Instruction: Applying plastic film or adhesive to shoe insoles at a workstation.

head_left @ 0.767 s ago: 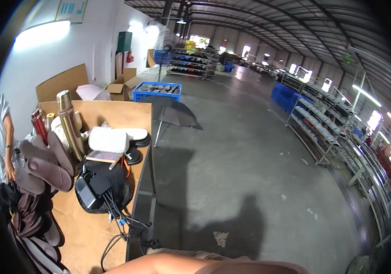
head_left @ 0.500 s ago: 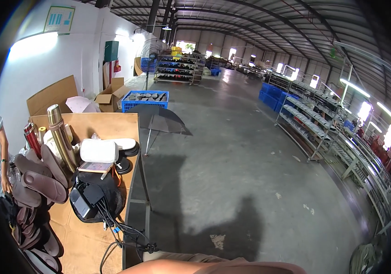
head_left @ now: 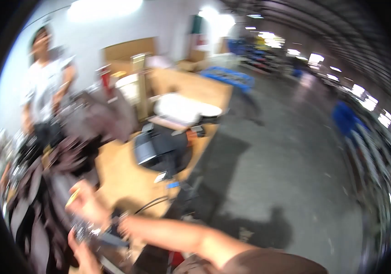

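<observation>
Reaching in from the lower edge, both hands meet over the left end of the wooden table. Left hand: fingers curled about a small yellowish item, too blurred to identify; grip closure cannot be told. Right hand: beneath the left, touching a dark, shiny object just beside it; whether it is gripped cannot be told. Dark shoe soles: heaped at left, near both hands. Black machine: mid-table, well apart from the hands. Person in white shirt: standing beyond the heap.
</observation>
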The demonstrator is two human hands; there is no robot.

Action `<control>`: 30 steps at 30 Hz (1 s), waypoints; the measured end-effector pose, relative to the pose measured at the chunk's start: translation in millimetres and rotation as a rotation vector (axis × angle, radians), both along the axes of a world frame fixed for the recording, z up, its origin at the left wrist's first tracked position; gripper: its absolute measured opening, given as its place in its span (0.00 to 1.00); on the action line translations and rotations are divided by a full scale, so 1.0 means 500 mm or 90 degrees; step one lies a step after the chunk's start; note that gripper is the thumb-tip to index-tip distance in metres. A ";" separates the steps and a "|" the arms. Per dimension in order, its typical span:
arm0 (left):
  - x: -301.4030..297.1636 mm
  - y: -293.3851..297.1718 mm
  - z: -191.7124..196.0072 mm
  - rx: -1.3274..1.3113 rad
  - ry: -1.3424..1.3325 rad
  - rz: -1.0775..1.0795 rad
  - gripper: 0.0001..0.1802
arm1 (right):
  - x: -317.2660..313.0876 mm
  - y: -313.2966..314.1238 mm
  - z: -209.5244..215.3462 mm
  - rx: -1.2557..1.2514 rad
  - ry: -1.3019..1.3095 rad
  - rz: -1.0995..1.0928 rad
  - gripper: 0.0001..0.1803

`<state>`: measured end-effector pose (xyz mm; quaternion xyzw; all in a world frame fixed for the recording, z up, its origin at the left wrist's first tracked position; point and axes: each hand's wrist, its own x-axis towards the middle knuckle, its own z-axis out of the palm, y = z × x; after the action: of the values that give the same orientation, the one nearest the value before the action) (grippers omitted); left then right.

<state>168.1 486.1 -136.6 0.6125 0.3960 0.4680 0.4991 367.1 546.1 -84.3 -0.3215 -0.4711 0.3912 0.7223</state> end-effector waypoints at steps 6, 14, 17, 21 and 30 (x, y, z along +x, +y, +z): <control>0.010 -0.171 0.222 0.068 0.239 0.159 0.28 | 0.065 -0.052 0.073 -0.067 0.156 -0.125 0.16; 0.004 -0.167 0.223 0.073 0.234 0.163 0.27 | 0.499 -0.127 0.282 0.165 0.468 -0.472 0.24; 0.011 -0.167 0.221 0.120 0.274 0.165 0.27 | 0.485 -0.129 0.258 0.080 0.370 -0.335 0.20; 0.014 -0.162 0.202 0.157 0.301 0.184 0.28 | 0.364 -0.021 0.110 -0.064 0.083 -0.095 0.16; 0.023 -0.170 0.221 0.100 0.263 0.196 0.29 | 0.264 -0.021 0.053 -0.074 -0.675 -0.394 0.25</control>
<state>179.8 401.4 -26.3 0.6645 0.5405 0.4328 0.2811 499.2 535.4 -57.9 -0.6330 -0.6287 -0.0245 0.4511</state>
